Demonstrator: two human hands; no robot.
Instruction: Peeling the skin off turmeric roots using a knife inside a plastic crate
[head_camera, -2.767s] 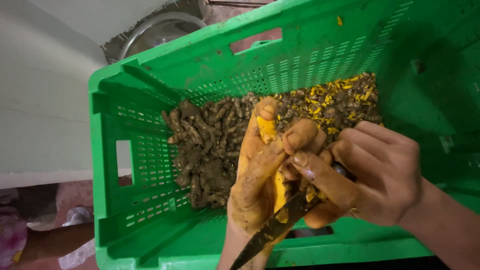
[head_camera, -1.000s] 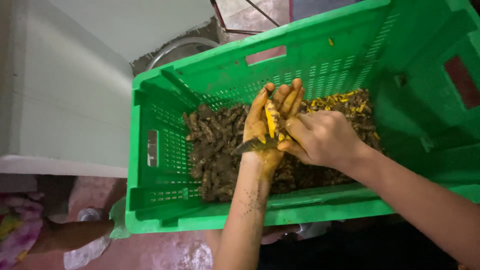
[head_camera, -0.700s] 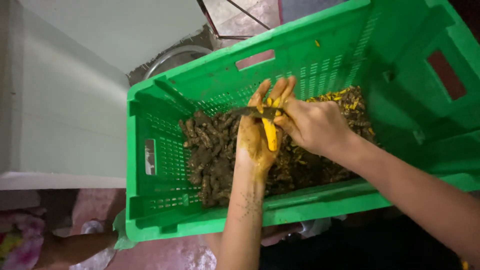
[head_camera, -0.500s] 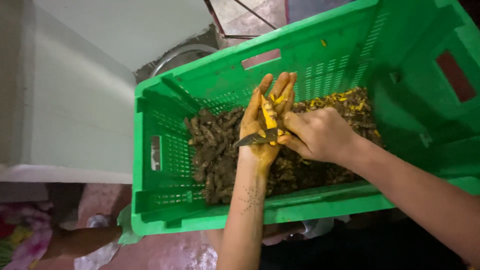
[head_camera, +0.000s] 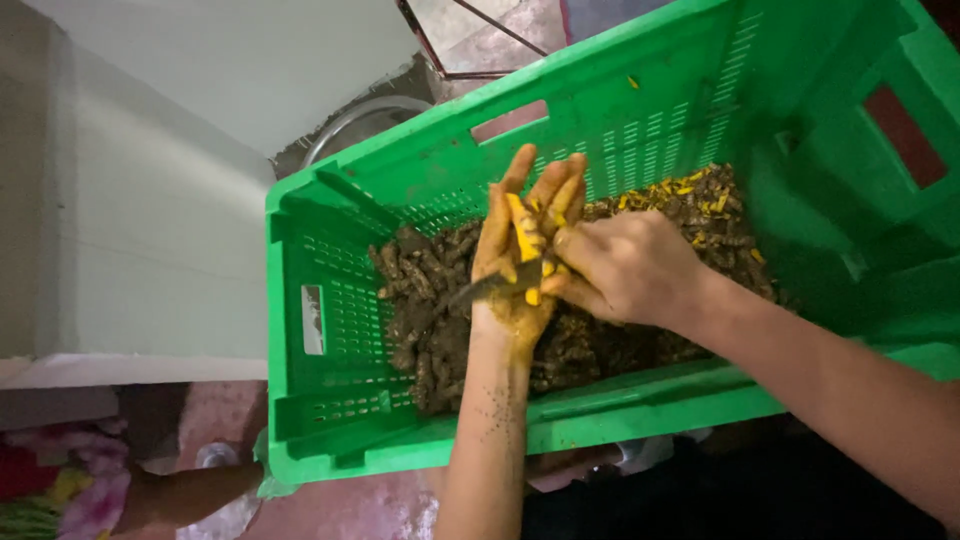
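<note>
1. Since half a second ago, little has been shifted: the left hand (head_camera: 515, 260) is again seen raised palm-up over the middle of the green crate (head_camera: 330, 430), and the knife (head_camera: 490, 287) is again laid low across the yellow root (head_camera: 522, 245), where a little earlier it was seen nearer the fingertips.
2. From that back-and-forth of the blade along the root, a scraping of the skin is judged to be under way; most of the visible root is already bare and bright yellow.
3. The left grip is loosely cupped, fingers spread and pointing toward the crate's far wall, with the peeled root lying along the palm and fingers.
4. The right hand (head_camera: 625, 268) is closed around the knife's handle, touching the left hand, with the dark blade pointing out toward the crate's left wall.
5. Beneath both hands, a heap of brown unpeeled roots (head_camera: 420, 320) is spread over the crate's floor, and yellow peel scraps (head_camera: 715, 200) are gathered toward its far right corner.
6. Beyond the far left corner, the rim of a metal bowl (head_camera: 350, 125) is partly seen on the ground.
</note>
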